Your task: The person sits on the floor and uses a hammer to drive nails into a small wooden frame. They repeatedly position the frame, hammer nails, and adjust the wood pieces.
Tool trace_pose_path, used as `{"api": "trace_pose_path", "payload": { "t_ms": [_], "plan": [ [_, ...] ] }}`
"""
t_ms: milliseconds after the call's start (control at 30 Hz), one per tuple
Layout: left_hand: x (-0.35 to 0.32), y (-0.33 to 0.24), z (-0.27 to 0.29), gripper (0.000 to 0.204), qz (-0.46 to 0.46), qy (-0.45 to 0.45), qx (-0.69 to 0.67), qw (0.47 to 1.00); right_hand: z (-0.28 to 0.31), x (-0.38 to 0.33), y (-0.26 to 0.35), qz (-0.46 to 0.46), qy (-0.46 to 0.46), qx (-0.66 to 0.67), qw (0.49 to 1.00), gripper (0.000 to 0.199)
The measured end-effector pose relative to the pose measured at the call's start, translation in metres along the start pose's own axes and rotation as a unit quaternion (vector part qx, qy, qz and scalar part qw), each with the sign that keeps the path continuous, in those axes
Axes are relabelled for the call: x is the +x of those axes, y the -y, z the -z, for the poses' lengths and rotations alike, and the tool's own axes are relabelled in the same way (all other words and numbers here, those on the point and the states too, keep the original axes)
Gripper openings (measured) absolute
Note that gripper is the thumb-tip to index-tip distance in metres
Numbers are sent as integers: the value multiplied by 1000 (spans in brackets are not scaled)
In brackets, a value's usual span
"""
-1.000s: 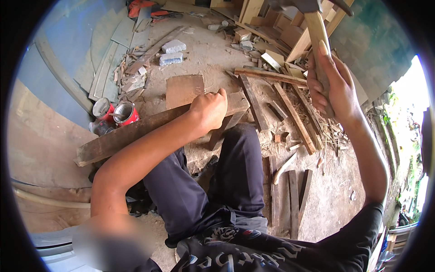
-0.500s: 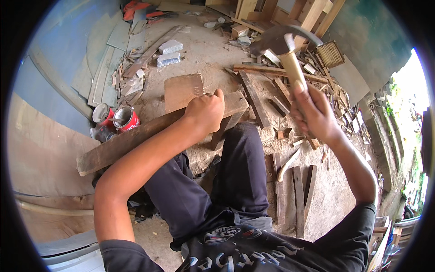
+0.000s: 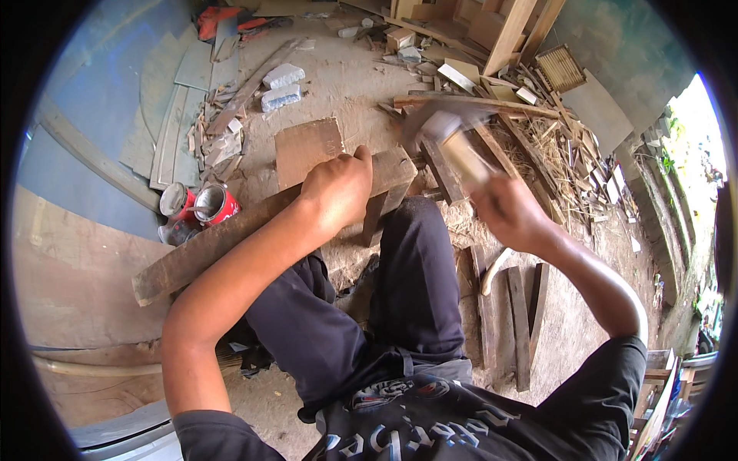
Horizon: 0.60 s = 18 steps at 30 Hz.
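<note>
My left hand (image 3: 338,188) is closed in a fist on top of a long wooden beam (image 3: 223,234), close to the beam's right end. Whatever its fingers hold is hidden behind the hand. The beam slants across my left knee side, with a wooden piece (image 3: 382,213) propped under its right end. My right hand (image 3: 511,211) grips the pale wooden handle of a hammer (image 3: 461,150), whose long curved dark metal head is blurred by motion. The hammer is in the air to the right of the beam's end, apart from it.
Beyond the beam stands a brown board (image 3: 307,146). Two red cans (image 3: 219,206) are at the left wall. Pale blocks (image 3: 280,97) lie farther off. Loose timber (image 3: 519,315) and wood scraps (image 3: 592,177) cover the floor on the right.
My right hand has swung the hammer down and to the left, nearer the beam's end. The left hand stays closed on the beam; the whole view has shifted slightly.
</note>
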<state>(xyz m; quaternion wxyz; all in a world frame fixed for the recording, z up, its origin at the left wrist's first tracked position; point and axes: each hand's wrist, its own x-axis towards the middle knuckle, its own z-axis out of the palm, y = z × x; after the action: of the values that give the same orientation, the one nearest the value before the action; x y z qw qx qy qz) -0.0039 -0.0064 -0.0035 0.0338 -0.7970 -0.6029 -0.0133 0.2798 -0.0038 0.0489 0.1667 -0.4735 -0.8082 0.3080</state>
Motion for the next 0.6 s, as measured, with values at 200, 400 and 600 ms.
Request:
{"api": "trace_pose_path", "payload": {
  "t_ms": [200,400,600],
  "plan": [
    [0,0,-2,34,3,4,12,1000,28,-6,26,-12,-7,-14,1000,58],
    [5,0,-3,52,-8,9,-30,999,0,-3,0,74,28,-74,994,46],
    [3,7,0,51,7,47,-28,998,28,-8,36,-37,1,-11,999,56]
  ]
}}
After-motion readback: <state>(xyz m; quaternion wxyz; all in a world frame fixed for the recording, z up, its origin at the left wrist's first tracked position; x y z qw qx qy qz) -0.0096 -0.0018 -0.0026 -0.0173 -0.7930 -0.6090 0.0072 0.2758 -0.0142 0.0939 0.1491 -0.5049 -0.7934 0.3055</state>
